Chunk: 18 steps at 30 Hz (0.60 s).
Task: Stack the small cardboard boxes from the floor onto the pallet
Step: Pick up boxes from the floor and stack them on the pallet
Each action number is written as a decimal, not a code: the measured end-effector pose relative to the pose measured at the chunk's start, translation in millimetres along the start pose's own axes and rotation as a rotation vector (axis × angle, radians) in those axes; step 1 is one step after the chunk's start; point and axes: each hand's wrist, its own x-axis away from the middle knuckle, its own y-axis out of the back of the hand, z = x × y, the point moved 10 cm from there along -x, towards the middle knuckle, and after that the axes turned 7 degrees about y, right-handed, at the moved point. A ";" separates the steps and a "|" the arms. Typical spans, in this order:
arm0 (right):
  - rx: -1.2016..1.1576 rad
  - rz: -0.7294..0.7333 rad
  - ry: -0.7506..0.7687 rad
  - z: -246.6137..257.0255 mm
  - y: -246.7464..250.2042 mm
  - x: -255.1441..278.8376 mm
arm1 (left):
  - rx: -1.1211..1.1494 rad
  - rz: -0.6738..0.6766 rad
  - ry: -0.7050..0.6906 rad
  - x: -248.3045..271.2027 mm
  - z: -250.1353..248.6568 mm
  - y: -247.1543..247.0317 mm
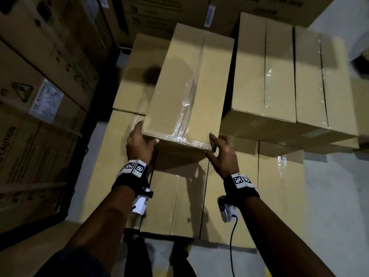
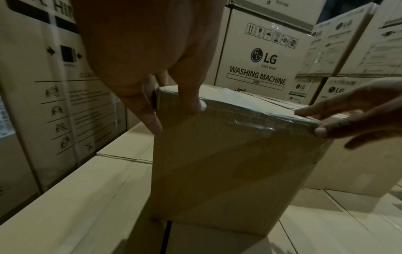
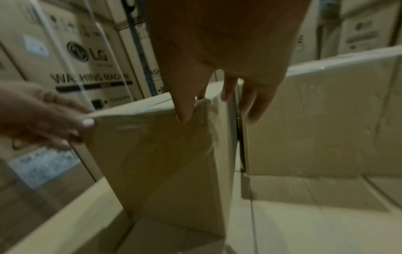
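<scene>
box (image 1: 187,86) on lower boxes (image 1: 175,198), narrow gap to right stack (image 1: 279,76), big cartons (image 1: 40,76) close left | plain brown, clear tape seam | left hand (image 1: 139,144) fingers grip near-left corner | right hand (image 1: 221,154) fingers spread at near-right corner

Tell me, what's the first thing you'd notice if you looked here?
A plain brown cardboard box sits in the middle, on top of other boxes. The left hand and the right hand hold its near corners. Behind it stand big washing machine boxes, and two more brown boxes sit just to its right.
</scene>
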 end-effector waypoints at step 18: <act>0.414 0.116 -0.107 -12.0 26.1 -115.9 | -0.209 0.054 -0.093 -95.0 -95.7 -37.6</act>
